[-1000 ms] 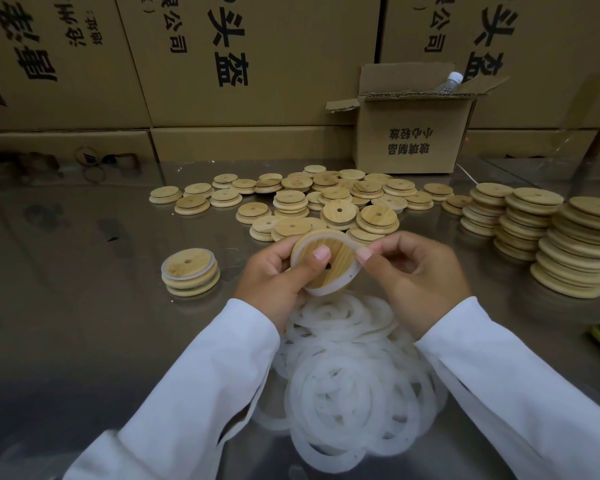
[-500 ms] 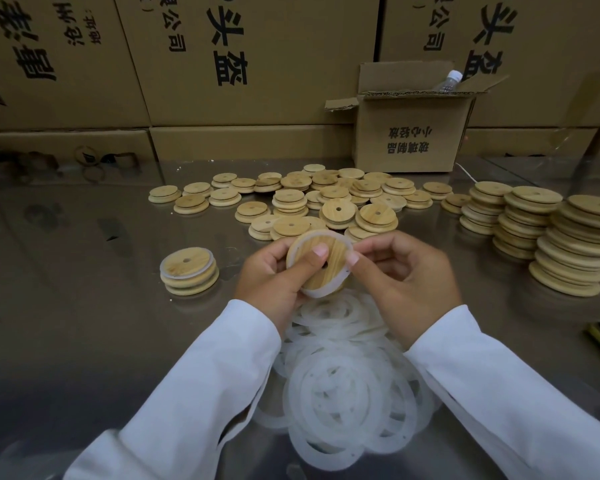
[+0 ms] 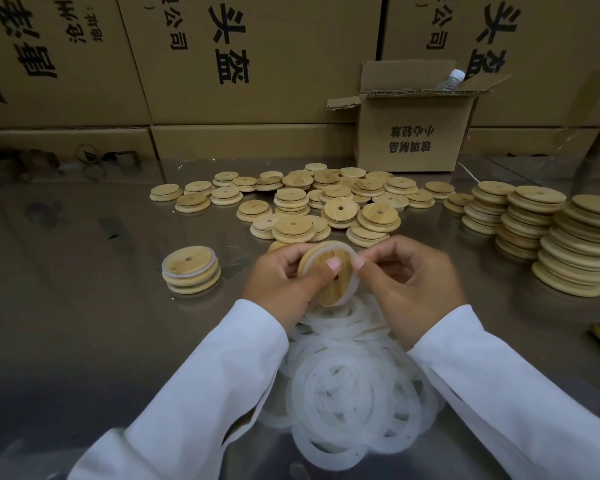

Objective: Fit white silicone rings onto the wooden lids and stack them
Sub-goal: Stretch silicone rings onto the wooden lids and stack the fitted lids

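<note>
Above the steel table (image 3: pixel 84 306), the left hand (image 3: pixel 281 282) is gripping the stiff lid (image 3: pixel 336 287) by its rim, the right hand (image 3: pixel 416 289) pinching the likely stretchy ring (image 3: pixel 351 292).

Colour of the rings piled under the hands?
The ring pile is translucent white; head view shows it best.

Single wide-angle view from a camera on the person's head, facing forward and down across the shiny metal table (image 3: pixel 84 323), toward the open cardboard box (image 3: pixel 407 140) at the back, left hand (image 3: pixel 278 285) and right hand (image 3: pixel 416 289) close to the lens, well in front of the box
</note>
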Demonstrator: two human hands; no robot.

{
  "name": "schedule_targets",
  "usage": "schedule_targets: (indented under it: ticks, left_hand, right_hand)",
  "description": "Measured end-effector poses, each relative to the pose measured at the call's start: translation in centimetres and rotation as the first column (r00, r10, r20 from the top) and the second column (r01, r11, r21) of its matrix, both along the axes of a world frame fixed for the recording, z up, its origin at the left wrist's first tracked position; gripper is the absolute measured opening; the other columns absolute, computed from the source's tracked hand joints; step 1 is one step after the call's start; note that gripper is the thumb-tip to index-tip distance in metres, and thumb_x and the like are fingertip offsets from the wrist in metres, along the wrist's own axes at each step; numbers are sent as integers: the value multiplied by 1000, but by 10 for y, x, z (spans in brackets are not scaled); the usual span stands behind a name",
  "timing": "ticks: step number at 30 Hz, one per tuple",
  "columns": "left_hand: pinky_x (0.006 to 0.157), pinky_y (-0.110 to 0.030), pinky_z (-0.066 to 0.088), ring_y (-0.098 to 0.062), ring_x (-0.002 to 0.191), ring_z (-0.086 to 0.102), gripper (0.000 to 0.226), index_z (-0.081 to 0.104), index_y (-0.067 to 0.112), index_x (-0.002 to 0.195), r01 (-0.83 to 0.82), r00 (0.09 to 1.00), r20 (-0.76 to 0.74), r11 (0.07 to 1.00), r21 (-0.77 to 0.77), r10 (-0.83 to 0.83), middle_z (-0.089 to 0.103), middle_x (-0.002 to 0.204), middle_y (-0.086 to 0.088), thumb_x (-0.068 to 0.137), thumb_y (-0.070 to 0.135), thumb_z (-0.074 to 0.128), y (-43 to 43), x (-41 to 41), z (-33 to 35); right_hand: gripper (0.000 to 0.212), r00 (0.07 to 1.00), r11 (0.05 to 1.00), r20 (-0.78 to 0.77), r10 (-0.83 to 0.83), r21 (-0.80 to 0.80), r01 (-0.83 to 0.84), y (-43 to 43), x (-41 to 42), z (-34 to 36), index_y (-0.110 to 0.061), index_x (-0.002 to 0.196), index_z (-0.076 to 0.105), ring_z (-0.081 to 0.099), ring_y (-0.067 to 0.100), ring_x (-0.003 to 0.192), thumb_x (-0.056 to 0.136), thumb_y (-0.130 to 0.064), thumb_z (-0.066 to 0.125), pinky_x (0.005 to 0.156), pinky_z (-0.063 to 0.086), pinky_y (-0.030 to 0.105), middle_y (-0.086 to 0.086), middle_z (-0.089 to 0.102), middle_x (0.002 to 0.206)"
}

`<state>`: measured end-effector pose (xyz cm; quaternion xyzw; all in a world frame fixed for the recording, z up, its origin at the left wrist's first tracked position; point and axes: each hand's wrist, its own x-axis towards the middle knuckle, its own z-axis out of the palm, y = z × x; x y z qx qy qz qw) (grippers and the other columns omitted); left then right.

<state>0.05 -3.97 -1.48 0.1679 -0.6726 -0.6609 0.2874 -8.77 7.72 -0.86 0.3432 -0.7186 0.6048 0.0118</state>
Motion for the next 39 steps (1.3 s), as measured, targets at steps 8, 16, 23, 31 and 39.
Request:
schedule_targets:
  ticks: [8, 16, 23, 31, 39]
  left_hand:
    - [89, -47, 51, -28, 91, 66, 28, 72, 18, 89, 18, 1000, -16, 1000, 22, -18, 72, 90, -10, 64, 30, 67, 2, 1, 5]
    - [83, -38, 54, -18, 84, 67, 42, 67, 5, 102, 60, 995, -87, 992, 110, -51, 71, 89, -8, 66, 26, 64, 1, 2, 8]
    - [88, -43, 53, -30, 95, 66, 40, 70, 10, 96, 44, 998, -45, 992, 119, -39, 71, 96, -15, 62, 29, 68, 1, 2, 2]
    - [86, -45, 53, -29, 88, 67, 39, 71, 12, 90, -3, 998, -55, 989, 147, 12, 72, 90, -14, 56, 32, 71, 1, -1, 0]
    - [86, -43, 53, -25, 87, 69, 9, 72, 21, 82, 28, 999, 43, 999, 28, -30, 73, 86, -8, 73, 17, 72, 0, 0, -1]
  right_hand:
    - [18, 997, 998, 55, 57, -34, -55, 1, -7, 5, -25, 62, 65, 61, 3, 66, 76, -16, 72, 65, 48, 14, -13, 66, 64]
    - [17, 998, 998, -16, 53, 19, -53, 4, -9, 14, -28, 64, 64, 57, 0, 69, 77, -19, 70, 63, 42, 7, -13, 64, 75]
    - [14, 993, 995, 62, 102, -21, -101, 5, -7, 10, -23, 67, 66, 58, -3, 65, 78, -14, 70, 64, 45, 7, -11, 65, 68]
    - [7, 994, 996, 97, 56, -77, -49, 1, 0, 0, -23, 69, 65, 64, 10, 73, 71, -25, 72, 71, 52, 25, -6, 69, 72]
    - [14, 996, 996, -59, -64, 65, 68, 1, -5, -3, -26, 68, 63, 62, 1, 70, 80, -23, 68, 70, 50, 26, -13, 65, 67]
